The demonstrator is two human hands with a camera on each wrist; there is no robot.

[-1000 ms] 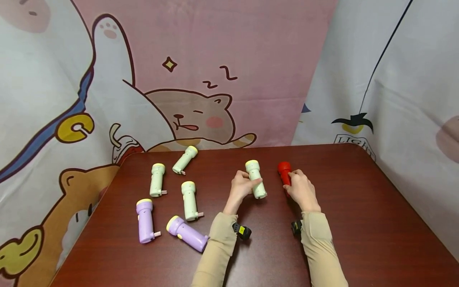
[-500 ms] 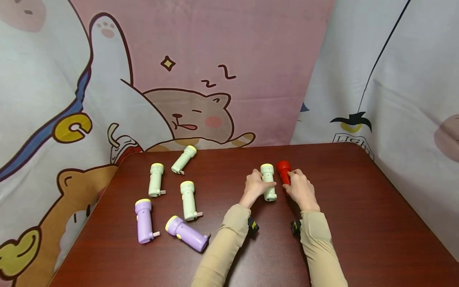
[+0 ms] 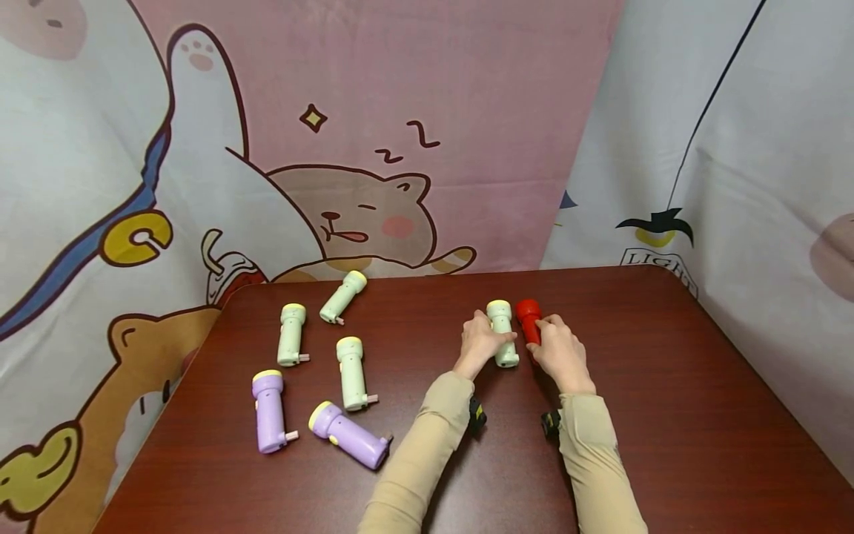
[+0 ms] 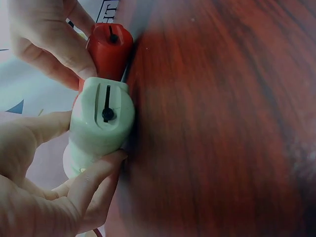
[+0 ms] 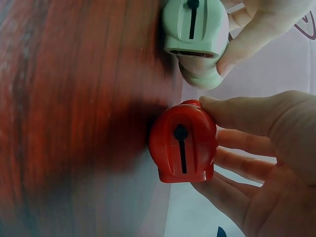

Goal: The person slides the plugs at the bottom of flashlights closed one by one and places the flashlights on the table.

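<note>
My left hand (image 3: 482, 344) grips a pale green flashlight (image 3: 503, 348) from its left side, thumb across the barrel, lens end pointing away. Its butt, with a slot and a black pin, faces the camera in the left wrist view, where the flashlight (image 4: 101, 121) is pinched between thumb and fingers. Just to the right, my right hand (image 3: 562, 354) holds a red flashlight (image 3: 529, 317) by its barrel. In the right wrist view the red flashlight (image 5: 182, 145) shows a similar slotted butt, with thumb and fingers around it. The two flashlights lie nearly parallel, side by side.
On the left of the brown table (image 3: 680, 415) lie several pale green flashlights, one of them (image 3: 351, 374) nearest my left arm. Two purple flashlights, one upright in view (image 3: 270, 415) and one slanted (image 3: 350, 436), lie closer in. A printed cloth (image 3: 507, 133) hangs behind.
My left hand has moved right with the pale green flashlight, bringing it beside the red one, then slightly away from me. My right hand and the red flashlight have stayed in place.
</note>
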